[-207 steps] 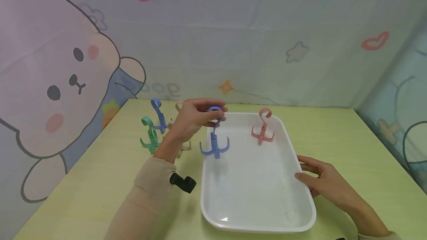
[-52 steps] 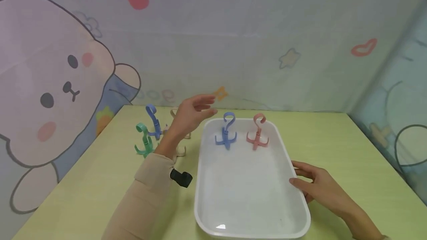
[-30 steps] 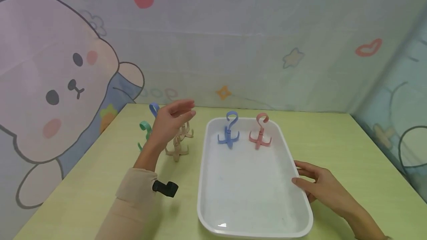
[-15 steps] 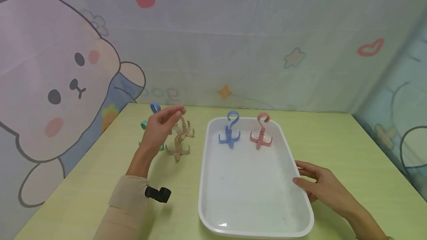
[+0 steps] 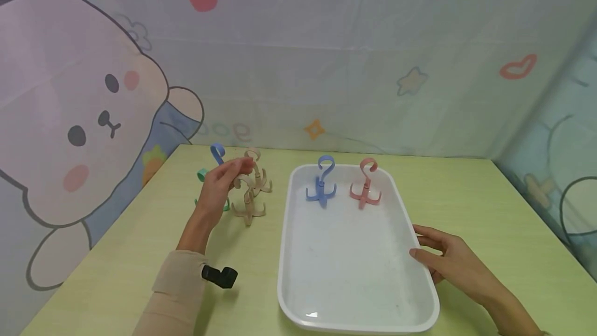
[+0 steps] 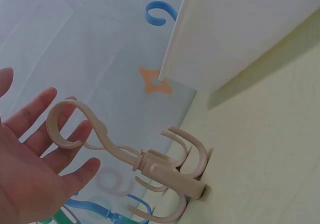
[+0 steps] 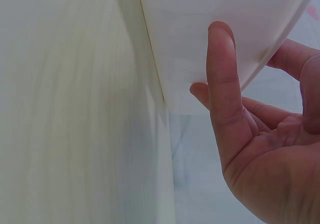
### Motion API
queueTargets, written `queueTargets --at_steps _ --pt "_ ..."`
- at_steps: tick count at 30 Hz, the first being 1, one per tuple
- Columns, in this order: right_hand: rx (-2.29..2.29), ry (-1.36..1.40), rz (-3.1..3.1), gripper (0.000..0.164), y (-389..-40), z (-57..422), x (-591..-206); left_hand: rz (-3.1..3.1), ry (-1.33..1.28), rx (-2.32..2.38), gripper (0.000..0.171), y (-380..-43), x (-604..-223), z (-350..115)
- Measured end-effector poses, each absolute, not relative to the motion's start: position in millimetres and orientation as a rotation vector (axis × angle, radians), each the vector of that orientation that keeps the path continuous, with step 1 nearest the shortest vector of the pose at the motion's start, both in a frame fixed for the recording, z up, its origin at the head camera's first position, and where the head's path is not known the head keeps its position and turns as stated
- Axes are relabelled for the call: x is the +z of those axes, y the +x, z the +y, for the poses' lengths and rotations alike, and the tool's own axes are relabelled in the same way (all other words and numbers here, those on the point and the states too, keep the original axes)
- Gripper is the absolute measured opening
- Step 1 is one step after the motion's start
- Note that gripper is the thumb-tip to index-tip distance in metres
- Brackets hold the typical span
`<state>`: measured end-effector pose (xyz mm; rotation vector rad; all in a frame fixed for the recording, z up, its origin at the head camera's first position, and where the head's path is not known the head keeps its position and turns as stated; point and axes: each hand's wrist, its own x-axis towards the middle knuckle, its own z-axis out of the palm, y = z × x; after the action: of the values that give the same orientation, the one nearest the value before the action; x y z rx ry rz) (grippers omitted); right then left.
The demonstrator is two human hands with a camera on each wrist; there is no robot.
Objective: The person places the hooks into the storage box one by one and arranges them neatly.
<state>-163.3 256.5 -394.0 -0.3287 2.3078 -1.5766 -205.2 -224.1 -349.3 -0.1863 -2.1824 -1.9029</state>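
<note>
My left hand (image 5: 215, 191) reaches to the curled top of the front beige four-prong hanging hook (image 5: 249, 208), which stands on the table. In the left wrist view its fingers are spread and slightly bent behind the hook's curl, the thumb apart below. At the right side of the white tray (image 5: 354, 268), my right hand (image 5: 450, 255) holds the rim, thumb over it and fingers against the outer wall (image 7: 185, 44). Inside the tray's far end stand a blue hook (image 5: 320, 193) and a pink hook (image 5: 365, 194), side by side.
A second beige hook (image 5: 260, 184) stands just behind the front one. Beyond my left hand, partly hidden by it, are another blue hook (image 5: 217, 151) and a green hook (image 5: 202, 175). A printed cloth (image 5: 326, 66) hangs behind the table.
Earlier my left hand held the blue hook over the tray; that hook now stands inside beside the pink one. The left hand has moved left and down to the front beige hook.
</note>
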Motion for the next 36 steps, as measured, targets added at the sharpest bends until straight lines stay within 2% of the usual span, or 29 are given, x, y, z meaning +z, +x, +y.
queueTargets --at_steps 11,21,36 --pt "-1.58 -0.309 2.305 0.073 -164 256 -392 -2.201 -0.183 -1.971 0.048 -209 -367 -234" --pt "-1.58 -0.298 2.309 0.073 -164 256 -391 -2.222 -0.253 -2.048 0.052 -212 -383 -244" --pt "-1.575 -0.296 2.311 0.073 -163 255 -390 -2.266 -0.27 -2.062 0.056 -213 -385 -247"
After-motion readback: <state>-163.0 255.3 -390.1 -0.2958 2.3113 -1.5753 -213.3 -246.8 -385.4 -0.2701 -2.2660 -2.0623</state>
